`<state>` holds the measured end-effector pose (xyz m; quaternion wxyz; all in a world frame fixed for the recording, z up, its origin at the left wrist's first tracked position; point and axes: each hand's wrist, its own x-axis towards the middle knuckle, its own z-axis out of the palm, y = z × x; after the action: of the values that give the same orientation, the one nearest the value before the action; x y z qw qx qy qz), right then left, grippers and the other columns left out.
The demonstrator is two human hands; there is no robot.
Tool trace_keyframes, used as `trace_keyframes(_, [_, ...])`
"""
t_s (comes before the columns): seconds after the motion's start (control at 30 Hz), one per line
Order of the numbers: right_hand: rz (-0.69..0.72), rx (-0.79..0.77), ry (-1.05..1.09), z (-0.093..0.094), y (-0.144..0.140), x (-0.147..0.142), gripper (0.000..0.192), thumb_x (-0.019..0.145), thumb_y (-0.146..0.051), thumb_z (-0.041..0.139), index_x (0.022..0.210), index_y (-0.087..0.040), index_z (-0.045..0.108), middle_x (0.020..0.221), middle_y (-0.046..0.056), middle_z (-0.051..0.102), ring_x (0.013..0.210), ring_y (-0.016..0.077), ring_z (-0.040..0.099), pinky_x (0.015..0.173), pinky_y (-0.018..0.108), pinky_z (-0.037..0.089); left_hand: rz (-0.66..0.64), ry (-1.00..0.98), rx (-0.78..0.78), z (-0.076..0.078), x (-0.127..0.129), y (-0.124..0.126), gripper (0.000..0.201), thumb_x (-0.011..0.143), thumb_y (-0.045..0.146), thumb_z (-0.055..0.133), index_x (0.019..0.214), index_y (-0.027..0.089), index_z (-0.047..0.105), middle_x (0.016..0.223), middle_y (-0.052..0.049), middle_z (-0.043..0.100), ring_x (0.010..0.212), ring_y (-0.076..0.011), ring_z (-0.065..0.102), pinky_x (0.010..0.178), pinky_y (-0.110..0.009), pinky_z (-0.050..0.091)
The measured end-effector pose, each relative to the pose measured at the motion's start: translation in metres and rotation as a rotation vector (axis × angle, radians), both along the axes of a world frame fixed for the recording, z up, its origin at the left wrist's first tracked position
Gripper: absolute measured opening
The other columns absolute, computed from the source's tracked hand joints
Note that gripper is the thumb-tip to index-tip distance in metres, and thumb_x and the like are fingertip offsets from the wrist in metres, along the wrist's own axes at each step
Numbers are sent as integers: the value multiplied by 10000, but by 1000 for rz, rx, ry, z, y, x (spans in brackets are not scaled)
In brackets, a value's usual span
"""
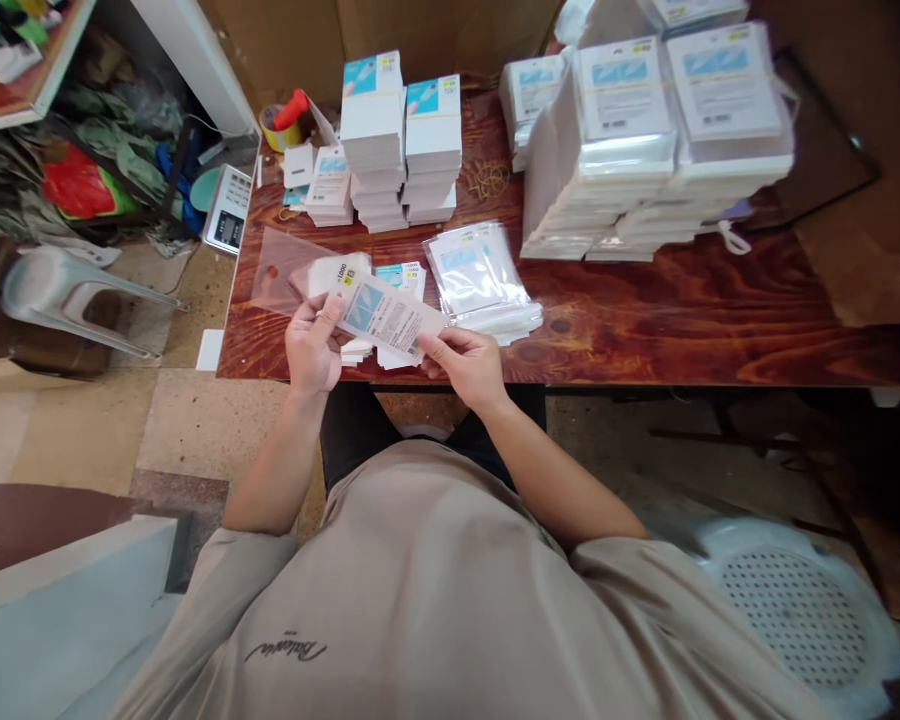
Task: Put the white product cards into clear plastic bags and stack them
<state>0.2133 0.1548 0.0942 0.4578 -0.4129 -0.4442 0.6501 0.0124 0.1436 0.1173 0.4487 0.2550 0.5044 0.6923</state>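
My left hand point(313, 345) and my right hand point(466, 362) both grip one white printed card point(386, 315) with a blue panel, held tilted over the near edge of the wooden table point(645, 320). My left hand also seems to pinch a clear plastic sleeve point(281, 268) behind the card. A small pile of similar cards point(401, 275) lies just beyond my hands. A heap of bagged cards point(480, 275) rests to the right of my right hand.
Tall stacks of white cards point(401, 150) stand at the back centre, large stacks of bagged packs point(645, 140) at the back right. Rubber bands point(489, 180), a tape roll point(281, 125), a scale point(227, 208), a grey stool point(60, 295) at left, a white stool point(795, 610) at right.
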Motion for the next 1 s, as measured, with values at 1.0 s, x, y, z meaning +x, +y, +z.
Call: trace_keyframes(1.0, [113, 889, -1094, -8, 61, 17, 333, 954, -383, 622, 1156, -134, 713, 1171, 156, 705, 1144, 313, 583, 992, 456, 446, -61, 1039, -666, -29, -98, 32, 272, 749, 395, 784, 789, 150, 673, 736, -45, 670, 605, -154, 565, 590, -281, 388])
